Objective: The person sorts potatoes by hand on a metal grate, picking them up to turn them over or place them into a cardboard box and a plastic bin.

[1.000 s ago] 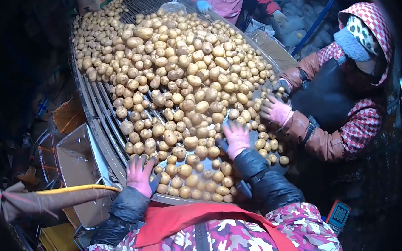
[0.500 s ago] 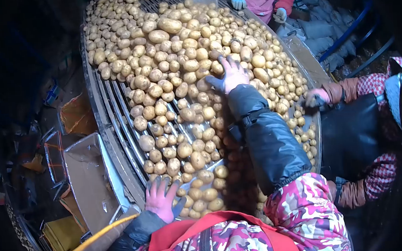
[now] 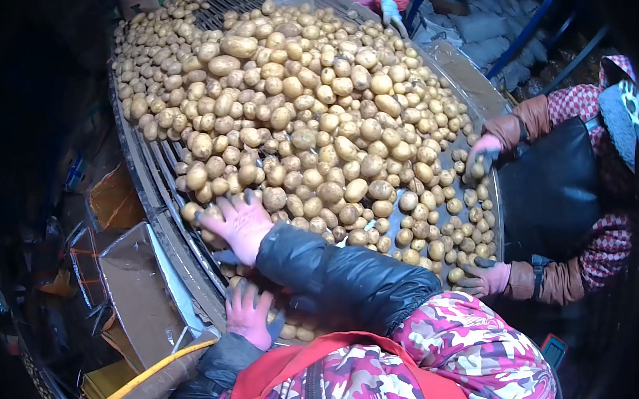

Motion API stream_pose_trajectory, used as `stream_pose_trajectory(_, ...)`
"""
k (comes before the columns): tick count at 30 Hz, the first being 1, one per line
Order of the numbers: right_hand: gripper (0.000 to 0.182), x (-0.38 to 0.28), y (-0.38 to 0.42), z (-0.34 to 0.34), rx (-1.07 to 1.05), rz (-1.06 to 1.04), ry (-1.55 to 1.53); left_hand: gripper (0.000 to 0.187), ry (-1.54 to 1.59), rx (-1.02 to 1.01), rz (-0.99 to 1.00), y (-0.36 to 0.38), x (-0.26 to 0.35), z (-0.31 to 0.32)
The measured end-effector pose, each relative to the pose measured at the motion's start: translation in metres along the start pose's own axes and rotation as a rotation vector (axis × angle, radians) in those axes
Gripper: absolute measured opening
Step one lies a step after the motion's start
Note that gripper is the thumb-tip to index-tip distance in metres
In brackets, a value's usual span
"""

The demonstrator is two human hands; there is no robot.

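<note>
A: Holding what, at the grip?

B: Laid palm down with the right hand [image 3: 242, 226], fingers spread wide, over potatoes [image 3: 315, 130] near the left rim of the slatted surface [image 3: 172, 241]. Cannot tell of any potato caught beneath that palm. Just nearer, set down with the left hand [image 3: 250, 319], likewise opened and fanned, at the near-left edge beside a few more potatoes.

A: Any room for moving?

B: Bare slats in a narrow strip between pile and left rim, with more at the far end. Outside that rim, hemmed in by an open cardboard box [image 3: 143, 298] and, close to the left wrist, a yellow-edged tube [image 3: 159, 385]. Busy along the right edge with a co-worker's far hand [image 3: 483, 154] and near hand [image 3: 487, 277]; at the far edge, with another person's pale-gloved hand [image 3: 391, 14].

A: Anything to read?

B: Just faint print low on the camouflage jacket [image 3: 482, 339] and coloured marks on a far carton [image 3: 139, 1], too small to make out.
</note>
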State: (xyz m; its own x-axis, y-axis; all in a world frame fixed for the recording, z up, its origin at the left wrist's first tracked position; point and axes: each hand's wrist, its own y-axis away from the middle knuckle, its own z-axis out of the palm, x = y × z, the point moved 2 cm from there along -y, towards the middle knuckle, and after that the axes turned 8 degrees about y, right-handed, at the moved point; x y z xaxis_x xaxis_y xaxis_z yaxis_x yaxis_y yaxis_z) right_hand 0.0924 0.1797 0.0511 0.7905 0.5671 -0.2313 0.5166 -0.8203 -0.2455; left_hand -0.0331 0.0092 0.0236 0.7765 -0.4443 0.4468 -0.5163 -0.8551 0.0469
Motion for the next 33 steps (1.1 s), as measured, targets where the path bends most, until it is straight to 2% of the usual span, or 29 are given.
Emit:
stream_pose_trajectory(1,0.085,-0.002,0.011,0.002,-0.088,-0.028,-0.04,0.051,-0.014,0.037,-0.018,0.002,0.002,0.002)
stream_pose_trajectory(4,0.082,0.007,0.043,-0.006,-0.135,-0.151,-0.142,0.049,0.133,-0.038,-0.14,-0.004,0.006,-0.003)
stream_pose_trajectory(5,0.079,0.019,0.052,-0.014,-0.105,-0.205,-0.206,0.051,0.115,-0.008,-0.108,-0.005,0.007,-0.003)
stream_pose_trajectory(6,0.07,0.038,0.048,-0.031,-0.243,-0.213,-0.337,0.052,0.098,0.023,-0.078,-0.005,0.009,-0.003)
stream_pose_trajectory(7,0.058,0.059,0.046,-0.058,-0.137,-0.195,-0.277,0.053,0.081,0.059,-0.051,-0.005,0.009,-0.003)
stream_pose_trajectory(9,0.046,0.12,0.038,-0.08,-0.008,-0.007,-0.018,0.058,0.068,0.076,-0.031,-0.005,0.01,-0.005)
stream_pose_trajectory(10,0.05,0.148,0.04,-0.106,0.081,0.112,0.028,0.059,0.069,0.068,-0.037,-0.003,0.009,-0.003)
stream_pose_trajectory(12,0.063,0.211,0.034,-0.118,0.051,0.363,0.25,0.06,0.063,0.053,-0.059,-0.002,0.007,-0.001)
stream_pose_trajectory(13,0.066,0.238,0.04,-0.113,0.079,0.518,0.269,0.061,0.057,0.039,-0.07,-0.003,0.009,-0.003)
stream_pose_trajectory(14,0.07,0.267,0.054,-0.095,0.07,0.583,0.324,0.061,0.058,0.044,-0.064,-0.003,0.009,-0.004)
stream_pose_trajectory(17,0.076,0.246,0.06,-0.081,-0.078,0.706,0.413,0.063,0.042,0.051,-0.039,-0.004,0.006,-0.001)
stream_pose_trajectory(18,0.072,0.228,0.059,-0.088,-0.103,0.724,0.235,0.064,0.026,0.059,-0.054,-0.003,0.006,0.0)
stream_pose_trajectory(20,0.078,0.205,0.079,-0.069,0.098,0.695,0.148,0.067,-0.003,0.059,-0.062,-0.003,0.009,0.0)
stream_pose_trajectory(22,0.079,0.189,0.095,-0.081,-0.023,0.684,0.131,0.067,0.013,0.087,-0.02,-0.003,0.01,-0.001)
stream_pose_trajectory(24,0.08,0.164,0.11,-0.094,-0.209,0.772,0.011,0.067,0.018,0.099,0.002,-0.004,0.01,0.0)
stream_pose_trajectory(26,0.077,0.134,0.124,-0.083,-0.104,0.624,0.114,0.065,0.034,0.093,-0.014,-0.005,0.012,0.0)
stream_pose_trajectory(28,0.076,0.077,0.126,-0.087,-0.168,0.477,0.193,0.066,0.03,0.112,-0.014,-0.002,0.011,0.002)
stream_pose_trajectory(30,0.079,0.054,0.13,-0.05,-0.024,0.42,0.096,0.063,0.014,0.139,0.024,-0.003,0.01,0.002)
stream_pose_trajectory(33,0.084,-0.005,0.128,-0.027,-0.031,0.29,-0.039,0.057,-0.033,0.144,0.016,0.002,0.007,0.004)
